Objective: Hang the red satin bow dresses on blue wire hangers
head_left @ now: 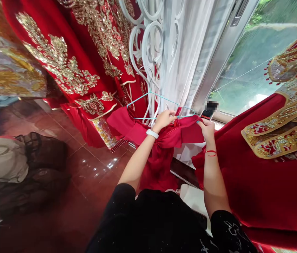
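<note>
A plain red dress [161, 165] hangs in front of me on a thin light-blue wire hanger [164, 96], its hook up against white scrollwork. My left hand [165, 119], with a white band at the wrist, pinches the dress's upper edge near the middle of the hanger. Farther right, my right hand [206, 127] is closed on the same top edge, thumb on the near side. The fabric between the two hands is stretched along the hanger's right part. Below the neckline the cloth gathers into folds and falls toward my lap.
Red garments with gold sequins [66, 66] hang at left, beside the white scrollwork rack [150, 42]. An embroidered red garment [269, 168] fills the right. Behind are a white curtain [185, 52] and a window [243, 77]. Bags [3, 160] lie on the tiled floor [90, 182].
</note>
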### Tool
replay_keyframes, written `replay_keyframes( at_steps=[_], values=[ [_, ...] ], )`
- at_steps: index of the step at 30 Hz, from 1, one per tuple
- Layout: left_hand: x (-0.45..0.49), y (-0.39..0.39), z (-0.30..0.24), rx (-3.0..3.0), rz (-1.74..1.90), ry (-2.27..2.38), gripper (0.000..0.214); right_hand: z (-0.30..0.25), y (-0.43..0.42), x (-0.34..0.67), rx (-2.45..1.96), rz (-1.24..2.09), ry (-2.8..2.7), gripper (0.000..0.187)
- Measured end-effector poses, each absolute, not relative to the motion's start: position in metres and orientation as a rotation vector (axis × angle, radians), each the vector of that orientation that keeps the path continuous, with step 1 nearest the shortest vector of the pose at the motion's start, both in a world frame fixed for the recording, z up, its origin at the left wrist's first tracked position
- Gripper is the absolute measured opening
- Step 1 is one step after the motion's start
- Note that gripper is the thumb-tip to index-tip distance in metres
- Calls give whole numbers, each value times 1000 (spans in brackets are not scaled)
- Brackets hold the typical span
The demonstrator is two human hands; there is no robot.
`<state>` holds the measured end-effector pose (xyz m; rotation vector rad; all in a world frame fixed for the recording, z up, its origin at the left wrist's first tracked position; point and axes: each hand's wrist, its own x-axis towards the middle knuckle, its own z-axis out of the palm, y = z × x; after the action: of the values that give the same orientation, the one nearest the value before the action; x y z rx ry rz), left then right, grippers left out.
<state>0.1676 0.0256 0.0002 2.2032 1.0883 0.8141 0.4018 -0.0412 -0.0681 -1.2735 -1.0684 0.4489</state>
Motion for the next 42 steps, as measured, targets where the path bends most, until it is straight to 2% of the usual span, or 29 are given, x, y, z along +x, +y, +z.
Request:
replay_keyframes(
  at_steps=[8,13,18,24,30,34,38,42],
  values=[
    [166,25,-1,2076,822,1083,21,-11,-33,397,-1198,219,-1121,18],
    [172,18,-1,2089,833,1053,26,9,-26,396,-1213,212,-1235,13],
    [177,13,1,2085,898,1197,23,16,-32,394,-1201,258,-1371,12],
    [178,6,3,2110,930,1261,30,18,-41,394,-1239,194,-1410,12],
    [178,3,8,2132,889,1244,16,32,-21,350,-1214,154,-1449,16],
    [177,6,8,2085,913,1295,17,33,-17,334,-1210,198,-1456,18],
    [174,-3,0,2040,1164,1112,27,27,-20,343,-1195,317,-1564,18],
    [172,-29,-15,2070,1356,1072,26,19,-26,346,-1216,296,-1600,25]
  ],
)
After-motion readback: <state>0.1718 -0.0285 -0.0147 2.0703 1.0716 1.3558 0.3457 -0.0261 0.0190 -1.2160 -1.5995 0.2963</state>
